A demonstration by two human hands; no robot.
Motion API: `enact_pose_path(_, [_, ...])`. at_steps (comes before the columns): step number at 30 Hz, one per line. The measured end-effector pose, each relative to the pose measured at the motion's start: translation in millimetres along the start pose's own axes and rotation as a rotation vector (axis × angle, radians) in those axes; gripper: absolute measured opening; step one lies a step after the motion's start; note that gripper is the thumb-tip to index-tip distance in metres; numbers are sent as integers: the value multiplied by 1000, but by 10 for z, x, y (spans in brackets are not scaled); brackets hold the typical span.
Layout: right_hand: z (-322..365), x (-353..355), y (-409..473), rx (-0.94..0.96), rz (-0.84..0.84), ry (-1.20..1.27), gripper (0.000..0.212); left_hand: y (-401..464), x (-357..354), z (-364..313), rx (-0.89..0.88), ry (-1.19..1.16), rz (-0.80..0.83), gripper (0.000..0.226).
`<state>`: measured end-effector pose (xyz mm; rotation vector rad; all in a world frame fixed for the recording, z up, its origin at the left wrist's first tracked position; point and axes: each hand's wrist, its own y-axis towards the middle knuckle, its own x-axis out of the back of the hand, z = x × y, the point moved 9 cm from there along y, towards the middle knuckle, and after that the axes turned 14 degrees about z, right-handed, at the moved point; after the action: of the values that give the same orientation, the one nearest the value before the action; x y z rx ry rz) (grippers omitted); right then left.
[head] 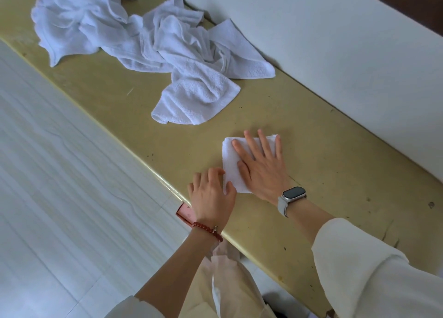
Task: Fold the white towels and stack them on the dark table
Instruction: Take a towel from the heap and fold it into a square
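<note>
Head view: right hand [261, 171] fingers [263, 141] flat on towel [230, 166].

Terry-cloth towels [153, 44], matt scuffed table [311, 150]

No text, label, brand, number or sign can be read anywhere; the watch [294, 194] on the wrist shows only a dark, blank screen.
</note>
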<state>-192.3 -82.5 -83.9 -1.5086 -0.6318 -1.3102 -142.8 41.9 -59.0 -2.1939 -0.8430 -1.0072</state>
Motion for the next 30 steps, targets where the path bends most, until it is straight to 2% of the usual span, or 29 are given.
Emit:
enact_pose_path(2, [3, 48, -15, 32, -17, 59, 49, -14, 89, -6, -89, 34, -95, 29])
enact_pose_path(5, [-51, 241, -115, 83, -132, 202, 47, 29, 188, -119, -195, 126, -158, 39])
enact_pose_path(8, [-186, 331, -182, 12, -183, 157, 47, 160, 56, -392, -266, 288, -46, 45])
enact_pose_path(11, [-268, 195, -172, -65, -105, 69, 47, 269, -223, -500, -251, 414, 107, 49])
enact_pose_path(14, [-269, 31, -146, -60, -6, 44, 51, 314, -420, -359, -187, 486, 197, 57])
enact_pose_path(20, [-288, -54, -104, -39, 81, 65, 54, 313, -462, -310, -179, 495, 169, 62])
enact_pose_path(23, [-322, 58, -133, -9, 0, 206, 52, 304, -434, -317, -218, 483, 170, 60])
enact_pose_path(25, [-462, 197, -233, -86, -124, 370, 45, 283, -393, -285, -238, 431, 153, 56])
enact_pose_path(27, [-628, 324, -393, -249, -272, 466, 33, 271, -342, -249, -228, 403, 111, 53])
enact_pose_path(28, [-680, 327, -450, -339, -285, 494, 25, 255, -332, -230, -218, 401, 95, 51])
enact_pose_path(30, [-696, 222, -458, -470, -176, 535, 19, 220, -345, -196, -185, 409, 92, 52])
